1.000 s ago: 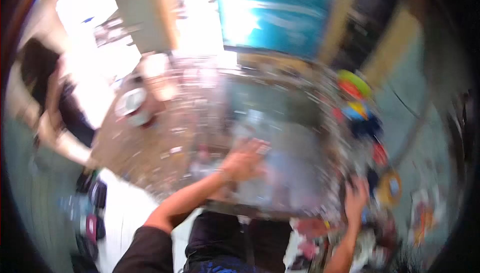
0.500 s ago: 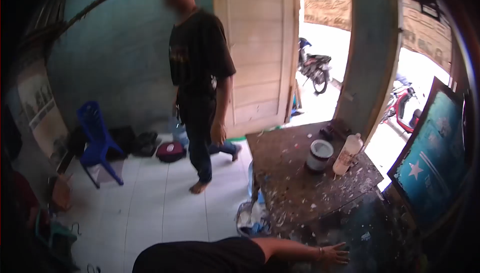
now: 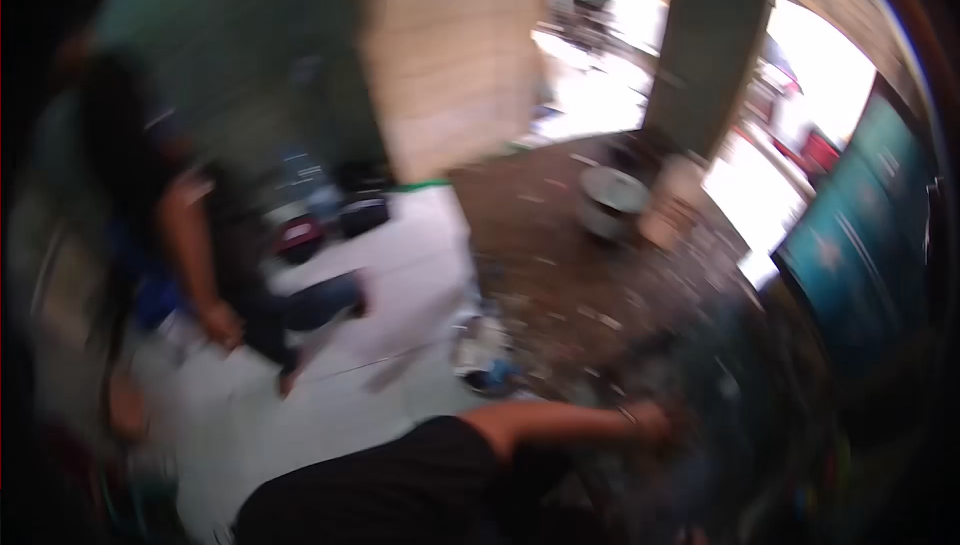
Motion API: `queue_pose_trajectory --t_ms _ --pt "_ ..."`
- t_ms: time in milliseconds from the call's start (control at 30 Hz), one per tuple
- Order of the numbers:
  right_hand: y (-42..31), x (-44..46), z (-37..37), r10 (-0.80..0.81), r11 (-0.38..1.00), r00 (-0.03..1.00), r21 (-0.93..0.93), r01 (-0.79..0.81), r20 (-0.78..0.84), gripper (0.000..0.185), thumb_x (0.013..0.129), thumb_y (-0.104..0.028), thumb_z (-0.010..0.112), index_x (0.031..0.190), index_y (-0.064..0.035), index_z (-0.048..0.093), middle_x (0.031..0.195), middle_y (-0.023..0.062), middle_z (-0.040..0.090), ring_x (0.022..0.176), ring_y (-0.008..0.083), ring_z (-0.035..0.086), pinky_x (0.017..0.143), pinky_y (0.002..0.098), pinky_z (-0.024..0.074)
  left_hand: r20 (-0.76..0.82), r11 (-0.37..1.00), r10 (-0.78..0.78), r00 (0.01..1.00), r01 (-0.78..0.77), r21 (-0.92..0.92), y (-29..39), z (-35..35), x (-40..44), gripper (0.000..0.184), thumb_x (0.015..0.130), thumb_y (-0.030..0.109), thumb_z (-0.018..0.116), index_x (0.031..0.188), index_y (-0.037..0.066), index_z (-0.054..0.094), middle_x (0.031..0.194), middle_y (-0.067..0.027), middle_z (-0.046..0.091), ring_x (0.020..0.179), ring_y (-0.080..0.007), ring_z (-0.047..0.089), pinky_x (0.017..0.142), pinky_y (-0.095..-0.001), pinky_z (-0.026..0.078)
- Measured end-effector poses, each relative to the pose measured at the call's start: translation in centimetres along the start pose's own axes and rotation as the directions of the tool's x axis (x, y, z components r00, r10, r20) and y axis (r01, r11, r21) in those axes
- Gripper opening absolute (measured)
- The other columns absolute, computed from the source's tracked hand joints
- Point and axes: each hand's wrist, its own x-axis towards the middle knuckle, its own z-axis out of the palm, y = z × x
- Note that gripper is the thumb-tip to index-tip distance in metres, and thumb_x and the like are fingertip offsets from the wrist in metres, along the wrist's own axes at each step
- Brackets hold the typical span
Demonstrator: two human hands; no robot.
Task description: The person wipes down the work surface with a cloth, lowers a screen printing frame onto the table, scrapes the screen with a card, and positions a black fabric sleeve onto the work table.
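Observation:
My left hand [image 3: 655, 423] reaches out from a black sleeve [image 3: 400, 475] to the dark, stained part of the worktable [image 3: 560, 275]. A band circles the wrist. Motion smears the fingers, so their pose and anything under them are unclear. At the bottom edge shows a small skin-coloured patch [image 3: 690, 535], perhaps part of my right hand; its fingers cannot be made out. Farther back on the table stand a pale pot or tin [image 3: 612, 200] and a pale plastic bottle [image 3: 675, 203], both apart from my left hand.
A person in dark clothes [image 3: 220, 215] walks on the white tiled floor [image 3: 420, 255] at left. A bag of mixed items [image 3: 485, 355] sits beside the table. To the right leans a blue-green panel [image 3: 860, 245]. Behind are a wooden door [image 3: 450, 55] and a bright doorway [image 3: 600, 85].
The view has swung and blurred. The other person has shifted to the left and nearer. My left hand appears higher in view; its fingers, spread flat before, are smeared now.

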Motion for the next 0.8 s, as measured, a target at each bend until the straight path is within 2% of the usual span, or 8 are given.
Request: queue_pose_trajectory --t_ms 33,67,100,167,200,367,567,800 --pt "12.9 -3.6 4.7 -0.088 0.990 0.995 0.119 0.080 0.057 0.016 0.086 -0.008 0.066 0.096 0.0042 0.062 0.099 0.0184 0.062 0.091 0.0342 0.060 0.081 0.0410 0.0499 0.086 0.556 -0.100 0.991 -0.016 0.831 -1.8 4.9 0.4 0.061 0.092 0.037 0.052 0.145 0.013 0.037 0.157 -0.0082 0.026 0.145 -0.0288 0.022 0.117 -0.0473 0.017" --pt "3.9 -1.1 1.9 -0.009 1.000 1.000 -0.016 0.009 -0.005 0.015 0.085 -0.009 0.068 0.092 0.0030 0.064 0.095 0.0176 0.063 0.091 0.0340 0.061 0.081 0.0404 0.0503 0.145 0.221 -0.341 0.929 -0.071 0.973 -2.8 9.9 0.9 0.065 0.096 0.032 0.047 0.152 0.012 0.022 0.162 -0.0064 0.009 0.148 -0.0283 0.010 0.118 -0.0491 0.011" --pt "0.8 0.8 0.3 0.158 0.984 0.984 0.072 -0.164 0.083 0.014 0.083 -0.008 0.068 0.092 0.0027 0.064 0.098 0.0181 0.063 0.094 0.0347 0.061 0.084 0.0410 0.0493 -0.159 0.726 -0.195 0.968 0.251 0.640 -8.5 18.7 -0.6 0.071 0.096 0.027 0.048 0.154 0.010 0.010 0.163 -0.0037 -0.005 0.149 -0.0244 0.002 0.118 -0.0519 0.006" --pt "-2.1 3.1 -1.7 0.272 0.961 0.959 0.027 -0.275 0.076 0.016 0.080 -0.007 0.067 0.094 0.0003 0.064 0.105 0.0179 0.063 0.101 0.0349 0.061 0.090 0.0407 0.0467 -0.027 0.915 -0.040 0.999 0.047 0.401 0.7 -3.9 -0.5 0.058 0.100 0.030 0.042 0.150 0.006 0.026 0.160 -0.0079 0.017 0.149 -0.0235 0.010 0.118 -0.0535 0.005" --pt "-2.7 4.0 -2.7 0.280 0.959 0.957 0.021 -0.282 0.076 0.017 0.081 -0.010 0.067 0.096 -0.0010 0.064 0.108 0.0172 0.061 0.103 0.0360 0.060 0.091 0.0410 0.0465 0.013 0.977 0.030 0.999 -0.032 0.210 2.8 -6.7 -0.1 0.064 0.097 0.037 0.048 0.150 0.008 0.027 0.160 -0.0081 0.018 0.149 -0.0241 0.010 0.117 -0.0558 0.004" --pt "-0.9 9.9 -4.6 0.250 0.966 0.957 0.024 -0.257 0.146 0.022 0.083 -0.012 0.066 0.103 -0.0051 0.062 0.114 0.0166 0.059 0.110 0.0370 0.057 0.093 0.0412 0.0453 0.170 0.978 0.198 0.965 -0.183 -0.096 5.2 -7.9 -0.3 0.074 0.092 0.053 0.049 0.151 0.011 0.028 0.158 -0.0071 0.024 0.148 -0.0260 0.014 0.116 -0.0599 0.000" --pt "3.7 26.8 -5.4 -0.131 0.987 0.984 -0.075 0.141 0.121 0.040 0.081 -0.015 0.067 0.117 -0.0039 0.054 0.120 0.0184 0.056 0.114 0.0397 0.053 0.096 0.0433 0.0437 0.128 0.985 0.074 0.989 -0.093 0.147 2.9 -9.0 -2.5 0.075 0.092 0.060 0.042 0.149 0.011 0.033 0.156 -0.0024 0.029 0.146 -0.0243 0.020 0.114 -0.0649 0.002" --pt "2.1 52.8 -4.9 -0.178 0.912 0.984 -0.375 0.165 0.001 0.068 0.085 -0.029 0.066 0.139 0.0031 0.038 0.142 0.0270 0.041 0.130 0.0424 0.042 0.108 0.0445 0.0360 0.207 0.957 0.053 0.977 -0.109 0.270 3.0 -8.4 -2.8 0.076 0.092 0.064 0.039 0.149 0.015 0.034 0.157 -0.0020 0.029 0.147 -0.0253 0.018 0.113 -0.0651 0.000"
